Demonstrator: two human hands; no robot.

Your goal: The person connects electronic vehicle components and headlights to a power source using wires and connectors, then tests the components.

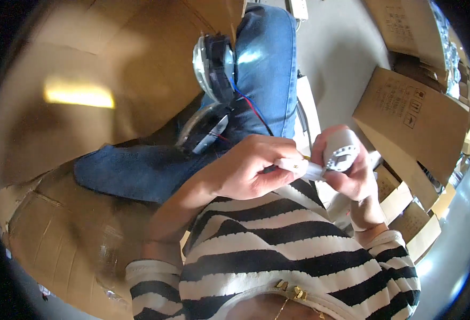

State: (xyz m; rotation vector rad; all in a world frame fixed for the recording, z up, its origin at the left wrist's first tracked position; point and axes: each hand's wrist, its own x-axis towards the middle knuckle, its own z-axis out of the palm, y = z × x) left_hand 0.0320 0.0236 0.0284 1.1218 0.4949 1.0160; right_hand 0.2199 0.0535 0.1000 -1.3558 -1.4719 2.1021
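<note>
While the round fan assembly (213,66) with red and blue wires waits on the knee, the left hand (245,170) pinches a white tube (299,168) into the grey part (341,152) clenched by the right hand (352,176); joining looks unfinished.

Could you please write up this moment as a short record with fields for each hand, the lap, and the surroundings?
left hand: pinches a small white piece against the grey part
right hand: wrapped around a light grey cylindrical part
lap: round black and silver device with red and blue wires resting on the jeans
surroundings: cardboard boxes on the right, a large cardboard sheet on the left
clothing: striped top
</note>
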